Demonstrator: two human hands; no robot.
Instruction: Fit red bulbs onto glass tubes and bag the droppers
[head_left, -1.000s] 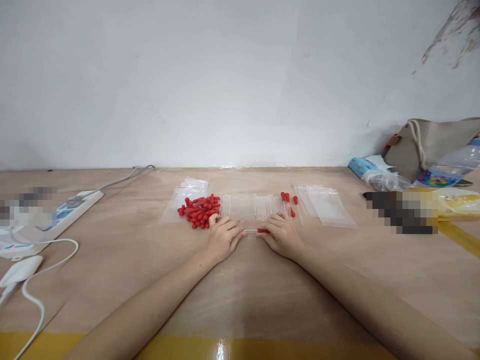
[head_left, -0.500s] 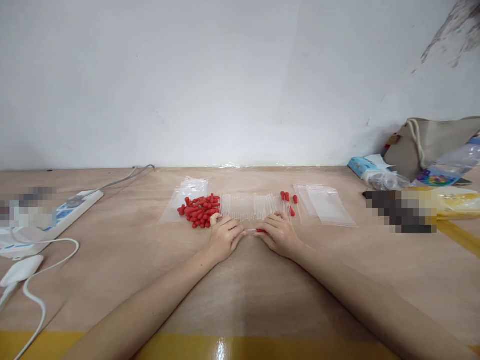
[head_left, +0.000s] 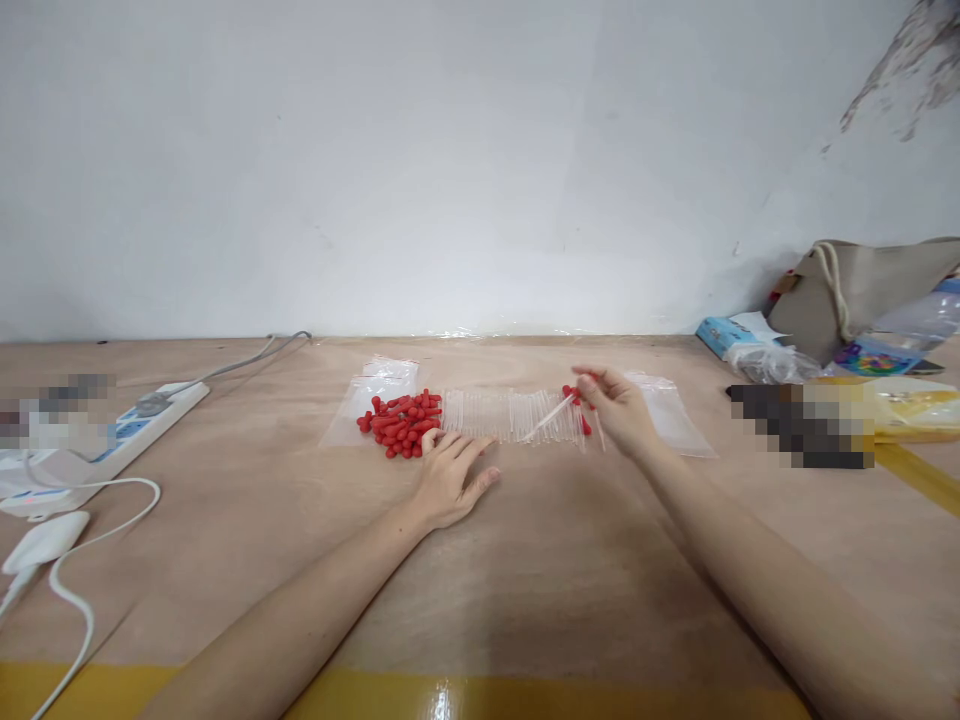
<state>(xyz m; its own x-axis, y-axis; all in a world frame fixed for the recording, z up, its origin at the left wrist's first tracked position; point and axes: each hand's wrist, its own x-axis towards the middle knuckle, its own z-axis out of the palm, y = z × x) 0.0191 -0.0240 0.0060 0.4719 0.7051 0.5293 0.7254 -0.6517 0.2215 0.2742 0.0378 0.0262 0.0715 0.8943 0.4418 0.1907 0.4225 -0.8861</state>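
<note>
My right hand [head_left: 619,410] is raised a little over the table and pinches a clear dropper with a red bulb [head_left: 556,410], its tip slanting down to the left. Under it lie a few finished droppers with red bulbs [head_left: 583,425]. My left hand [head_left: 448,473] rests flat on the table, fingers spread, holding nothing. It lies just in front of a pile of loose red rubber bulbs [head_left: 400,420] and a row of clear glass tubes [head_left: 504,415].
Clear zip bags lie behind the bulbs [head_left: 371,385] and to the right of my right hand [head_left: 671,415]. A power strip [head_left: 124,430] and white cable are at the left. A cloth bag [head_left: 862,290], a blue packet and plastic wrappers sit at the far right.
Both hands were together at the table pressing a bulb onto a tube. Now my right hand has lifted the dropper up and right, and my left hand has let go and spread flat.
</note>
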